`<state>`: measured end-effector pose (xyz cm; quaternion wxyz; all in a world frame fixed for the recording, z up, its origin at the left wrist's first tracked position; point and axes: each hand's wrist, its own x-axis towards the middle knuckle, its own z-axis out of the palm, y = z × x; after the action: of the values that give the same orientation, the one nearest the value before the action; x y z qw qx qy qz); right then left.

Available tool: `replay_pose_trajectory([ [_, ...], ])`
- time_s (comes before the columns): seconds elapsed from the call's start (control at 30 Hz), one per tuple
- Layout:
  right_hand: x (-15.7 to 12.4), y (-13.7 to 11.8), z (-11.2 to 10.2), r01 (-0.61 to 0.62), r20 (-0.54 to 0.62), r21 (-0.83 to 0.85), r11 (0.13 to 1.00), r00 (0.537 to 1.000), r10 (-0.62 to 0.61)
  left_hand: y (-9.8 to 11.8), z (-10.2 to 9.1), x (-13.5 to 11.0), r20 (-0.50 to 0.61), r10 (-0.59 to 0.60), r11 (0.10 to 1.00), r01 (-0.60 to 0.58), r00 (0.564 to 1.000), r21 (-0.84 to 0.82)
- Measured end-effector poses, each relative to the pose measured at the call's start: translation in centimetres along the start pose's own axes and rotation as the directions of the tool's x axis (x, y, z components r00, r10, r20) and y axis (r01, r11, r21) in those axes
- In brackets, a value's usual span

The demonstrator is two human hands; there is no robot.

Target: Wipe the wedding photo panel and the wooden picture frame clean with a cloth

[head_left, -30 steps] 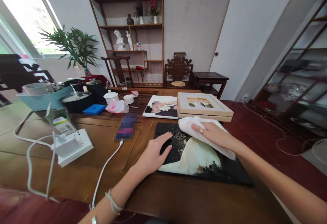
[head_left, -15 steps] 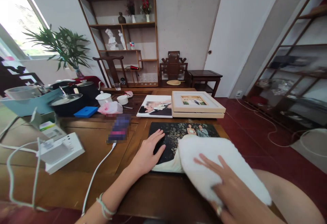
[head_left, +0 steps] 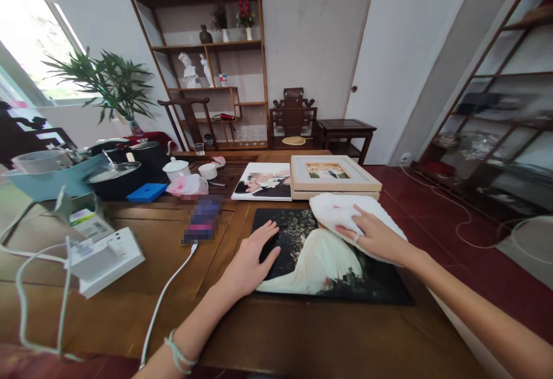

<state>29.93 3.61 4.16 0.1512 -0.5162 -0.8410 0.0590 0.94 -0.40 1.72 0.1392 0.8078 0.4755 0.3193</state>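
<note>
A dark photo panel, printed with a long pale wedding dress, lies flat on the wooden table. Resting on its left edge, my left hand has its fingers stretched out and holds nothing. My right hand presses a white fluffy towel onto the panel's far right part, with some of the cloth bunched at its fingertips. The towel covers the upper right of the picture, and one corner reaches the framed pictures behind.
Behind the panel lie a white-edged photo board and stacked wooden picture frames. To the left are a blurred phone on a white cable, a white box, a blue box and a dark pot.
My right hand has slid the towel away from me, toward the panel's far edge, uncovering the dress and the near right corner. My left hand stays in place.
</note>
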Motion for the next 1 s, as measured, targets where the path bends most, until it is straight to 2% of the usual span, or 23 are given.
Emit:
replay_pose_trajectory([
  [0.07, 0.6, -0.1, 0.1, 0.024, -0.021, -0.005, 1.0, 0.999, -0.025, 0.0, 0.0, 0.0, 0.002, -0.003, 1.0, 0.003, 1.0, -0.002],
  [0.13, -0.1, -1.3, 0.3, 0.082, -0.037, -0.015, 0.997, 0.996, -0.083, 0.0, 0.0, 0.0, 0.009, -0.01, 1.0, 0.01, 1.0, 0.008],
  [0.2, -1.9, -3.3, 0.5, 0.117, -0.03, -0.023, 0.993, 0.993, -0.118, 0.0, 0.1, 0.0, 0.018, -0.011, 1.0, 0.01, 1.0, 0.02],
  [0.33, -7.4, -7.7, 1.0, 0.181, -0.003, -0.03, 0.983, 0.984, -0.181, -0.1, 0.2, 0.0, 0.015, 0.0, 1.0, 0.0, 1.0, 0.024],
  [0.4, -9.4, -9.0, 1.0, 0.283, 0.051, 0.0, 0.959, 0.958, -0.283, -0.1, 0.2, 0.0, 0.015, -0.001, 1.0, 0.001, 1.0, 0.029],
  [0.47, -10.0, -9.4, 0.6, 0.304, 0.083, 0.027, 0.952, 0.949, -0.305, 0.0, 0.2, 0.0, 0.02, -0.003, 0.999, 0.002, 1.0, 0.035],
  [0.57, -8.3, -8.2, -0.1, 0.179, 0.079, 0.034, 0.983, 0.98, -0.181, 0.0, 0.2, 0.1, 0.019, 0.002, 0.999, -0.002, 1.0, 0.036],
  [0.67, -4.9, -5.4, -0.5, 0.077, 0.06, 0.031, 0.997, 0.995, -0.078, 0.0, 0.1, 0.1, 0.014, 0.011, 0.999, -0.011, 1.0, 0.032],
  [0.83, 0.6, -1.3, 0.4, -0.016, 0.012, 0.011, 1.0, 1.0, 0.016, 0.0, 0.1, 0.1, 0.026, -0.015, 0.999, 0.014, 1.0, 0.047],
  [0.9, 1.5, -1.3, 1.0, 0.014, -0.025, -0.004, 1.0, 1.0, -0.014, 0.0, 0.1, 0.1, 0.026, -0.016, 0.999, 0.015, 1.0, 0.05],
  [1.0, 0.8, -3.4, 1.6, 0.097, -0.078, -0.034, 0.995, 0.992, -0.099, -0.1, 0.2, 0.1, 0.021, -0.007, 0.999, 0.006, 1.0, 0.05],
])
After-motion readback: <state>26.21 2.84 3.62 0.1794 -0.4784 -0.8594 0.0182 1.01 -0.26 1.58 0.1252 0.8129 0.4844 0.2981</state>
